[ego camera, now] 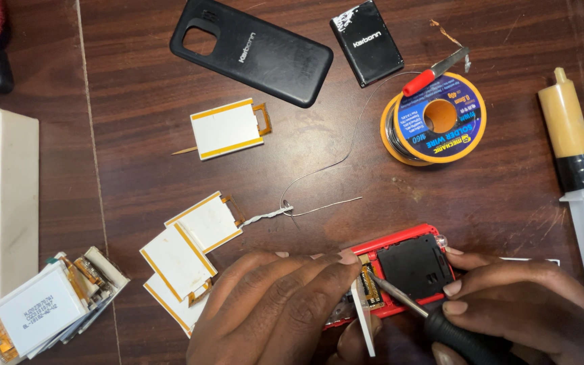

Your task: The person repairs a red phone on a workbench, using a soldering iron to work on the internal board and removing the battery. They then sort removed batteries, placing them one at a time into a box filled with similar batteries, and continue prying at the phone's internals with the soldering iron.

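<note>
Black-handled metal soldering iron (434, 318), lower right of frame, long axis diagonal, tip pointing upper-left into the opened red plastic phone (403, 267); right hand (508, 304) fingers grasping its handle, left hand (278, 311) fingers pinching the thin white display panel (361, 318).

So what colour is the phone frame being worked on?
Red phone frame with a black inner part, seen in the head view.

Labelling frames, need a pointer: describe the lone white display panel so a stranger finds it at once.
Start at the black phone back cover at the top of the brown table. Just below it lies one white display panel, alone. Unlike the overlapping white panels nearer the left hand, it touches nothing and has yellow strips along two edges.
</note>
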